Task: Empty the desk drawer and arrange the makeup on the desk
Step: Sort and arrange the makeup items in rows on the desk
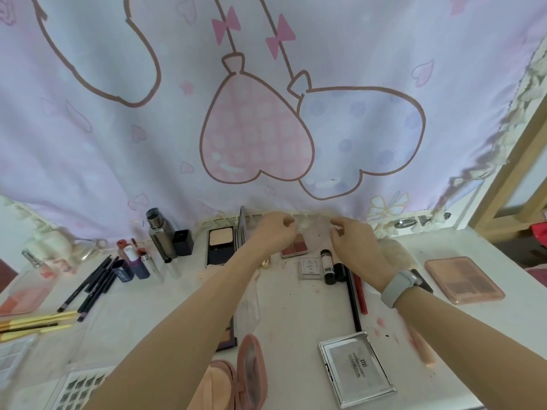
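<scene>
Both hands meet at the far edge of the desk (296, 309), over a small blush palette (293, 248) with two reddish pans. The left hand (273, 232) and right hand (355, 242) each have fingers curled inward and appear to pinch the edges of a thin clear lid or film (315, 232) raised above the palette; the blur there leaves the exact grip uncertain. The right wrist wears a grey watch (398, 287).

Just left of the palette, an open powder compact (221, 245) shows a pale pan, its lid upright. Just right of the palette stand two short black tubes (329, 266), with a small clear square case (310, 269) beside them. A black pencil (353, 300) and a red pencil (361, 294) lie side by side under the right forearm.

Further right rests a pink eyeshadow palette (463, 279). Near the front edge lie a silver mirrored case (356, 368) and an open pink cushion compact (236, 377).

At left: a dark bottle (161, 233), a black cube-shaped box (183, 242), several lipsticks (134, 263), a fan of black pencils (88, 287), and gold-handled brushes (35, 322). A pink curtain (266, 113) printed with heart balloons hangs behind the desk.
</scene>
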Demonstrator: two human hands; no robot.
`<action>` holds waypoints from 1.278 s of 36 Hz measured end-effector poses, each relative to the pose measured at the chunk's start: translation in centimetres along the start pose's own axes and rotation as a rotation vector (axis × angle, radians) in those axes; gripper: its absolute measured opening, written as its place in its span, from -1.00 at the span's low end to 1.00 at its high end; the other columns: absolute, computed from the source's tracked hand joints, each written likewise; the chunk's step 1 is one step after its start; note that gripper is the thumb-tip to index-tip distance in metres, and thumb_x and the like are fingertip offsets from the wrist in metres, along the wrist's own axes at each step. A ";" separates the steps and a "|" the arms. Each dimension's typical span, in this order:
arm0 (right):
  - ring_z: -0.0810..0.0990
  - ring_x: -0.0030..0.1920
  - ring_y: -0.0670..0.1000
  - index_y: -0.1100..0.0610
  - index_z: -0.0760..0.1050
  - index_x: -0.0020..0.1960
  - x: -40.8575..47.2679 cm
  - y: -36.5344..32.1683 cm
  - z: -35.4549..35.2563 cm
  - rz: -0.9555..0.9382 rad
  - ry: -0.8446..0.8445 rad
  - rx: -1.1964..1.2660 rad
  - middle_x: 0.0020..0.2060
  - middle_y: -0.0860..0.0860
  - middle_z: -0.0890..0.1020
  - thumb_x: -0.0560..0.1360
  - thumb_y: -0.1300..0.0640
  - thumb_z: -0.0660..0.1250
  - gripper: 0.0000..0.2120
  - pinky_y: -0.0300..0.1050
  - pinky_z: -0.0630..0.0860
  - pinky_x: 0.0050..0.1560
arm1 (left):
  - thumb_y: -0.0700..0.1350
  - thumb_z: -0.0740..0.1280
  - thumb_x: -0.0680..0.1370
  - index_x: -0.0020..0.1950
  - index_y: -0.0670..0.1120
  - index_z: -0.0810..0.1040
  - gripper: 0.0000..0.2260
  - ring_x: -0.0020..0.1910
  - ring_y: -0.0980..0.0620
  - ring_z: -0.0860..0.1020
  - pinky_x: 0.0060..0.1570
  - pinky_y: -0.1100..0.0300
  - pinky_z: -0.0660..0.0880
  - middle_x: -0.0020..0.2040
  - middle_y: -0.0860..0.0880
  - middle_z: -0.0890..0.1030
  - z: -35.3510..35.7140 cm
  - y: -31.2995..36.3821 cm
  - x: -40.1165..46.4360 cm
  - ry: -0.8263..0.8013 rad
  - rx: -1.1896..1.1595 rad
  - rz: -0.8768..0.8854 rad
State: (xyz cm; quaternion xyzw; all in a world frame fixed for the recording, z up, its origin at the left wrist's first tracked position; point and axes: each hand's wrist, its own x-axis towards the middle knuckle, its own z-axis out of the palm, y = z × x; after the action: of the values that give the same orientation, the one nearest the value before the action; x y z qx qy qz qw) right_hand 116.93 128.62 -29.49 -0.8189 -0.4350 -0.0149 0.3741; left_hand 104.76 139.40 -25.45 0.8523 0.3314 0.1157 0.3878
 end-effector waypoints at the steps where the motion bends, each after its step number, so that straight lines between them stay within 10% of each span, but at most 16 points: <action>1: 0.58 -0.05 0.21 0.36 0.55 0.02 -0.6 0.0 -0.1 -0.066 0.014 -0.047 -0.09 0.25 0.64 0.53 0.26 0.19 -0.78 0.00 0.46 -0.06 | -0.19 0.16 0.57 0.09 -0.05 0.53 -0.80 -0.08 0.09 0.42 -0.16 0.31 0.28 -0.04 -0.02 0.49 -0.1 0.1 -0.5 0.020 0.059 0.044; 8: 0.37 0.23 0.04 0.04 0.45 0.24 -2.7 0.3 1.7 -0.514 -0.275 -0.552 0.17 -0.06 0.53 0.52 -0.02 0.14 -0.66 -0.03 0.21 0.09 | -0.11 0.19 0.59 0.13 -0.15 0.57 -0.78 0.07 -0.02 0.54 0.11 0.04 0.45 0.08 -0.05 0.61 -0.6 0.0 -5.3 0.158 0.266 0.203; 15: 0.37 0.17 0.08 0.06 0.43 0.17 -3.2 0.3 2.9 -0.636 -0.314 -0.694 0.12 -0.02 0.54 0.54 -0.03 0.05 -0.69 0.00 0.21 0.06 | -0.11 0.23 0.57 0.16 -0.04 0.58 -0.78 0.02 0.17 0.51 0.05 0.34 0.37 0.06 0.10 0.60 -1.5 -1.3 -8.9 0.288 0.160 0.211; 21: 0.46 0.10 0.00 0.06 0.35 0.32 -4.2 -1.2 1.9 -0.493 -0.324 -0.196 0.10 -0.05 0.44 0.50 -0.05 0.26 -0.57 -0.20 0.33 0.06 | -0.11 0.25 0.57 0.14 0.01 0.58 -0.81 -0.05 0.30 0.51 -0.07 0.53 0.37 0.00 0.17 0.59 -1.9 -2.5 -10.9 0.323 -0.027 0.127; 26: 0.40 0.06 -0.33 -0.06 0.23 0.41 -5.8 -4.6 -0.7 -0.325 -0.285 0.353 0.03 -0.20 0.39 0.43 0.04 0.41 -0.38 -0.45 0.38 -0.04 | -0.05 0.26 0.57 0.05 0.09 0.57 -0.88 -0.11 0.21 0.60 -0.06 0.31 0.51 -0.06 0.12 0.65 -1.9 -2.5 -12.3 0.221 -0.347 0.026; 36: 0.48 0.07 -0.18 0.03 0.37 0.34 -9.5 -7.4 -3.0 -0.297 -0.263 0.490 0.05 -0.22 0.43 0.43 0.26 0.40 -0.49 -0.33 0.48 0.05 | -0.21 0.26 0.57 0.02 -0.03 0.58 -0.85 -0.32 0.24 0.55 -0.31 0.39 0.47 -0.16 0.05 0.65 -0.9 -1.6 -14.5 0.221 -0.442 0.107; 41: 0.52 -0.26 -0.21 -0.02 0.52 0.03 -10.0 -7.7 -4.3 -0.251 -0.207 0.482 -0.21 -0.15 0.55 0.49 0.25 0.33 -0.79 -0.39 0.47 -0.22 | -0.22 0.25 0.58 -0.01 -0.02 0.57 -0.85 -0.21 0.16 0.56 -0.23 0.38 0.50 -0.10 -0.04 0.64 -1.0 -1.2 -15.3 0.309 -0.514 0.128; 46: 0.49 -0.23 -0.25 -0.17 0.40 -0.12 -11.1 -8.2 -4.4 -0.312 -0.101 0.450 -0.25 -0.18 0.51 0.46 0.30 0.34 -0.65 -0.49 0.37 -0.21 | -0.16 0.36 0.50 0.04 -0.12 0.63 -0.86 -0.07 0.07 0.63 -0.08 0.25 0.57 -0.06 -0.08 0.67 -0.2 -0.5 -16.8 0.341 -0.900 0.022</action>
State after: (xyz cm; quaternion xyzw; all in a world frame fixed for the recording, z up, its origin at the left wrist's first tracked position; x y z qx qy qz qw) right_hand 105.44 120.84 -25.31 -0.6380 -0.5665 0.0655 0.5174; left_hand 91.80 128.78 -24.67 0.5723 0.2981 0.3897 0.6570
